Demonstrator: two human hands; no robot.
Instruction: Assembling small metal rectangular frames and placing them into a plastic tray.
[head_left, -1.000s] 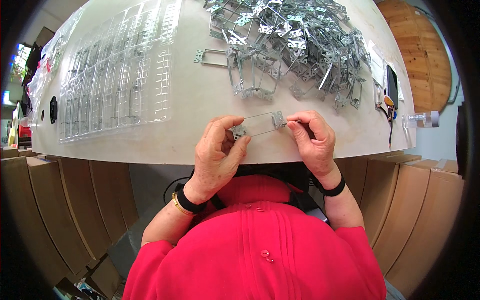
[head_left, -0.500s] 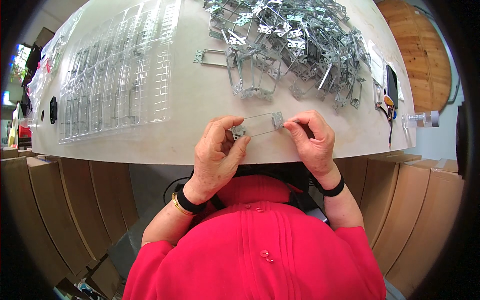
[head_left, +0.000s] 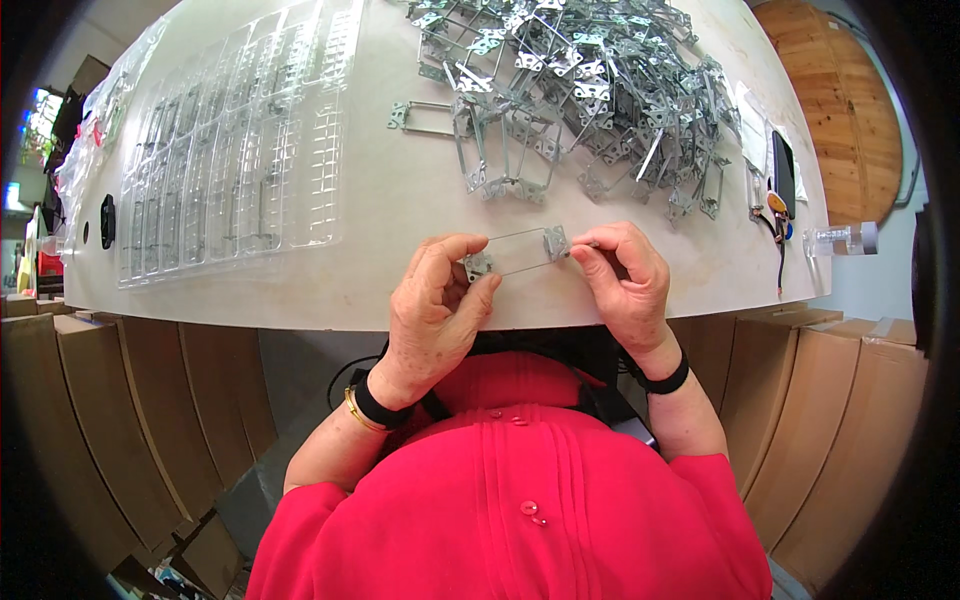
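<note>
A thin metal frame (head_left: 520,269), two slim rods joining a flat plate at each end, is held above the table's front edge. My left hand (head_left: 435,290) is closed on its left plate, thumb below and forefinger above. At the other end, my right hand (head_left: 628,278) pinches thumb and forefinger together right beside the right plate (head_left: 556,243). A small dark bit shows between those fingertips, too small to name. Beyond my hands lies a big heap of similar metal frames (head_left: 600,95), with one single frame (head_left: 425,117) at its left edge.
Clear plastic compartment trays (head_left: 325,150), with metal parts in them, cover the table's left. A small black object (head_left: 107,220) lies by them. At the right are a phone (head_left: 783,170), a cable (head_left: 780,255) and a clear bottle (head_left: 845,239). Cardboard boxes (head_left: 130,400) stand below the table.
Almost nothing differs. The right end of the frame and my right fingertips have shifted very slightly; both hands keep the same grip.
</note>
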